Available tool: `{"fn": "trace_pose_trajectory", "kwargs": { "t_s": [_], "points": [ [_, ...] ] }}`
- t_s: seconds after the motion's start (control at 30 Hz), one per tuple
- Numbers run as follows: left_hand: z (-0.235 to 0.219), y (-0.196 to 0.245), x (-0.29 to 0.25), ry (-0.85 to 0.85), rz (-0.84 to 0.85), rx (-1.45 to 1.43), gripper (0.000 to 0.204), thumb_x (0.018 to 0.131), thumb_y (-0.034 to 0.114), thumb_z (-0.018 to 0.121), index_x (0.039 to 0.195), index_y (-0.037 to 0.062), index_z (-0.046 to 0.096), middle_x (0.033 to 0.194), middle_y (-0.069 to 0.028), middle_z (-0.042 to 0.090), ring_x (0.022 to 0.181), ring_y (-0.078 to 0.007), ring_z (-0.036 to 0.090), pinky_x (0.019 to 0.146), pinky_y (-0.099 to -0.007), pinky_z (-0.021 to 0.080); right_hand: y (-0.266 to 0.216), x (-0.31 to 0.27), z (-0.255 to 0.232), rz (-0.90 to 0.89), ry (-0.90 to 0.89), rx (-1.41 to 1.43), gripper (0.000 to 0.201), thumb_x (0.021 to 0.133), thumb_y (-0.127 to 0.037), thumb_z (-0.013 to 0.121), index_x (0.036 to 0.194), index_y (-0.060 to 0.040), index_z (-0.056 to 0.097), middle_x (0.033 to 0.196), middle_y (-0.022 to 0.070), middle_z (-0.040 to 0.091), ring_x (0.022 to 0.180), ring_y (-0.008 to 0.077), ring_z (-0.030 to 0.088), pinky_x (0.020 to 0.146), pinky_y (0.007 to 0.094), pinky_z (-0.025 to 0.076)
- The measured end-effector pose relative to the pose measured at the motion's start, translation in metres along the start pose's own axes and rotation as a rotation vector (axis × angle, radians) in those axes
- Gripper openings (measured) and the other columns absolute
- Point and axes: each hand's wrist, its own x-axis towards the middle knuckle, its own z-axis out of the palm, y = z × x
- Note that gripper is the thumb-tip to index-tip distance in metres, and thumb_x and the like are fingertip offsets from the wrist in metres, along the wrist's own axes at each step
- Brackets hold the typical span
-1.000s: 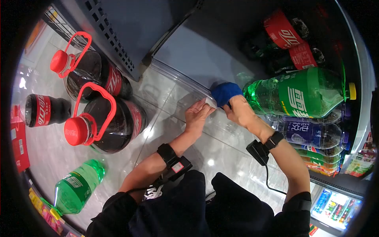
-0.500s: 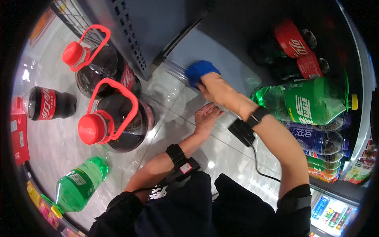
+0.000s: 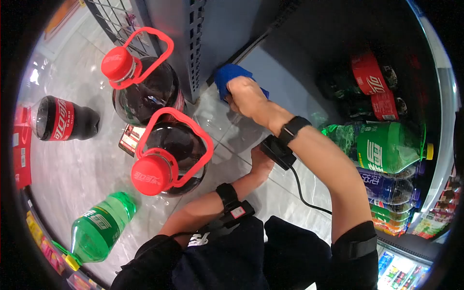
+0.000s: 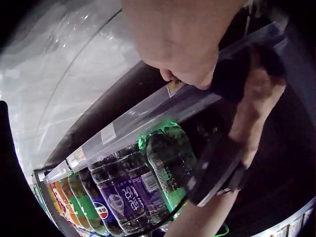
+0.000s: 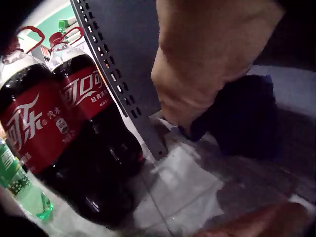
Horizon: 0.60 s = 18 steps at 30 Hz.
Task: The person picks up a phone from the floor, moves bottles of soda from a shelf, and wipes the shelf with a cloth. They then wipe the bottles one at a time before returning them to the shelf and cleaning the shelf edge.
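My right hand [image 3: 245,96] grips a blue cloth [image 3: 227,75] at the left end of the shelf's front edge, beside the perforated grey upright [image 3: 193,53]. The right wrist view shows the cloth [image 5: 247,118] bunched under the hand [image 5: 190,74]. Lower down, my left hand [image 3: 261,163] is partly covered by the device on my right wrist. In the left wrist view the left hand [image 4: 180,42] is close to the clear strip [image 4: 133,123] along the shelf front; its fingers are mostly hidden, so their grip is unclear.
Two large cola bottles with red handles [image 3: 154,171] stand left of my hands. A smaller cola bottle [image 3: 65,119] and a green bottle [image 3: 102,228] are farther left. On the right, the shelf holds a large green bottle [image 3: 386,146] and several other drinks.
My right hand has moved left with the blue cloth, from near my left hand to the upright. The head view has shifted, and the right wrist device now covers part of my left hand.
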Motion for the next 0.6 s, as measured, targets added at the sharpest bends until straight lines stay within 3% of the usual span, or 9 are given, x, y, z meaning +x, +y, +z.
{"fn": "trace_pose_trajectory", "kwargs": {
  "t_s": [0.07,0.17,0.2,0.27,0.37,0.53,0.6],
  "points": [
    [0.005,0.003,-0.002,-0.025,0.122,-0.196,0.021,0.074,0.005,0.066,0.092,0.0011,0.057,0.089,0.0001,0.060,0.079,-0.0084,0.055,0.071,-0.0231,0.046,-0.004,0.008,-0.001,0.043,-0.005,0.048,0.007,0.064,-0.001,0.061,0.065,0.0027,0.055,0.074,0.0235,0.056,0.077,0.0391,0.056,0.066,0.0413,0.046],
    [0.006,0.008,-0.005,-0.019,0.009,-0.314,0.022,0.073,0.007,0.067,0.091,0.0008,0.056,0.089,-0.0007,0.059,0.079,-0.0093,0.055,0.072,-0.0232,0.046,-0.004,0.009,0.001,0.062,0.039,0.069,0.007,0.066,-0.002,0.060,0.065,0.0029,0.055,0.073,0.0235,0.056,0.076,0.0392,0.055,0.065,0.0414,0.046],
    [0.004,0.006,-0.004,-0.023,0.009,-0.313,0.022,0.073,0.007,0.067,0.091,0.0008,0.056,0.089,-0.0007,0.059,0.079,-0.0093,0.055,0.072,-0.0232,0.046,-0.003,0.008,0.003,0.035,0.082,0.043,0.008,0.067,-0.003,0.059,0.066,0.0028,0.054,0.072,0.0234,0.056,0.074,0.0392,0.055,0.064,0.0417,0.046],
    [-0.004,-0.001,0.000,-0.001,-0.019,0.070,0.025,0.075,0.005,0.065,0.097,0.0002,0.056,0.092,-0.0030,0.060,0.081,-0.0109,0.056,0.074,-0.0246,0.046,0.005,0.002,0.002,-0.022,0.092,0.089,0.013,0.068,-0.006,0.060,0.064,0.0025,0.053,0.069,0.0232,0.054,0.073,0.0402,0.053,0.063,0.0429,0.044],
    [-0.006,-0.017,0.006,-0.022,0.000,-0.058,0.026,0.077,0.003,0.062,0.102,0.0002,0.057,0.095,-0.0049,0.061,0.083,-0.0115,0.057,0.076,-0.0251,0.046,0.014,-0.010,0.001,-0.104,0.103,0.138,0.018,0.071,-0.011,0.060,0.063,0.0026,0.051,0.068,0.0232,0.052,0.073,0.0410,0.051,0.063,0.0438,0.042],
    [0.005,0.005,-0.003,0.046,-0.049,0.052,0.023,0.078,0.005,0.062,0.101,0.0008,0.058,0.089,-0.0047,0.062,0.080,-0.0101,0.058,0.072,-0.0239,0.047,0.007,0.000,-0.004,-0.095,0.080,0.117,0.019,0.072,-0.014,0.060,0.068,0.0030,0.052,0.069,0.0231,0.053,0.075,0.0406,0.052,0.066,0.0430,0.043],
    [0.009,0.011,-0.006,-0.019,0.082,-0.179,0.022,0.077,0.007,0.063,0.098,0.0022,0.060,0.084,-0.0025,0.062,0.074,-0.0093,0.058,0.065,-0.0233,0.047,0.001,0.008,0.002,-0.089,0.176,0.114,0.020,0.073,-0.016,0.060,0.071,0.0029,0.053,0.071,0.0231,0.054,0.076,0.0408,0.052,0.065,0.0417,0.043]
  ]
}}
